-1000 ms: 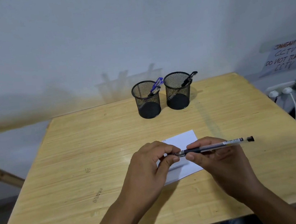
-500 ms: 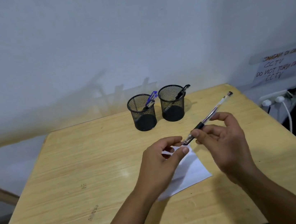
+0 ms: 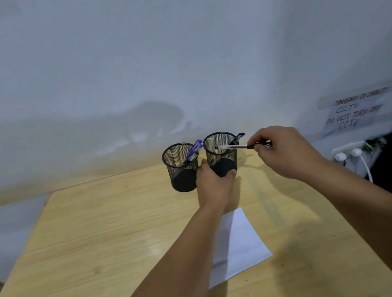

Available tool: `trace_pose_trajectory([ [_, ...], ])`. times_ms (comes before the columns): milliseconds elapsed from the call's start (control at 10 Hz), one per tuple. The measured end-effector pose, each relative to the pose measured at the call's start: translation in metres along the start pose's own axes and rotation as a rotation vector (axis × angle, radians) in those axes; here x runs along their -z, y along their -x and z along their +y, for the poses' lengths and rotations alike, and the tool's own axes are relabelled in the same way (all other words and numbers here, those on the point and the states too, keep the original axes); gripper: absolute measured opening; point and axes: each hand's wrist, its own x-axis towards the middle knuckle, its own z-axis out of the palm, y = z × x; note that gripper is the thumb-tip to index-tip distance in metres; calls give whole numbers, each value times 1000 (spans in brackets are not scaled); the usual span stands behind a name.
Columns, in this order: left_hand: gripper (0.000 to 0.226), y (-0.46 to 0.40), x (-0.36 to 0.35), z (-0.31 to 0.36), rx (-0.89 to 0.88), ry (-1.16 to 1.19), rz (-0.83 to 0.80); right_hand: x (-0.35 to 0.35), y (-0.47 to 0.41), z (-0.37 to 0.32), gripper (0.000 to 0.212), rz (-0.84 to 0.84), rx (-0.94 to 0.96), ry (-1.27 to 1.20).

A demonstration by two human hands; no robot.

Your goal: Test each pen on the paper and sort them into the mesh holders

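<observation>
I see the left hand [image 3: 216, 185] stretched forward, wrapped around the right mesh holder's [image 3: 220, 153] base. The right hand [image 3: 281, 152] pinches the pen [image 3: 236, 146] level over its rim. Both hands were above the paper [image 3: 240, 244] half a second ago; now they're at the surface's [image 3: 101, 235] far edge.

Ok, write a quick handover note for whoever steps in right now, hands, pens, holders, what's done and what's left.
Left hand: gripping the base of the right mesh holder, steadying it.
Right hand: holding a clear pen level, its end over that holder's rim.
Done: a blue pen sits in the left mesh holder; a black pen sits in the right one.
Left: drop the held pen in. The paper lies on the table; no other loose pens visible.
</observation>
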Motion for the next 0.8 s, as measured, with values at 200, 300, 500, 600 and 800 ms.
trace_pose_trajectory([
  [200, 67, -13, -19, -15, 2, 50, 54, -16, -33, -3, 8, -10, 69, 127],
  [300, 68, -13, -21, -20, 17, 30, 79, -26, -44, -4, 5, -56, 45, 125],
  [500, 66, -10, -22, -17, 10, -3, 88, -37, -49, -11, 16, -86, 30, 160],
  [600, 67, -15, -23, -21, 18, -4, 57, -41, -41, -8, 26, 10, 50, 256],
  [800, 43, 2, 7, -10, -49, 32, -17, -51, -9, -4, 28, 305, 84, 114],
])
